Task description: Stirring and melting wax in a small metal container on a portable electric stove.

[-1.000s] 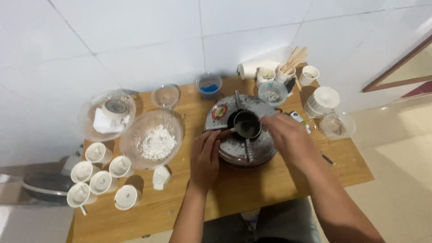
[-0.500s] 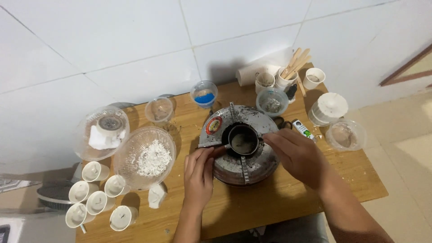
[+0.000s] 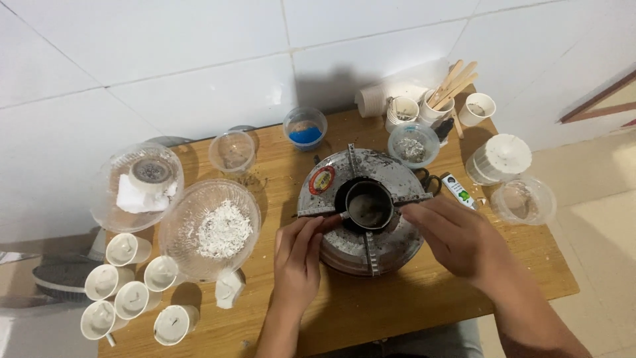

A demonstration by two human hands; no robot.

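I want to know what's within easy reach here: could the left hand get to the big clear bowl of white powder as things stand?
Probably yes. The left hand sits at the small pot's handle on the stove, and the bowl of white powder stands just to its left, with only bare table between them.

Small dark pot (image 3: 368,205) upright on stove (image 3: 361,245)

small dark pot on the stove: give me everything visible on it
The small pot is round, dark and metal-looking, open-topped, with greyish contents inside. It stands upright at the centre of the round stove, on the crossed metal supports. A short handle sticks out toward the left, where the left hand grips it with its fingertips. The right hand is at the pot's right side, fingertips close to the rim; whether they touch it cannot be told. What the contents are cannot be made out.
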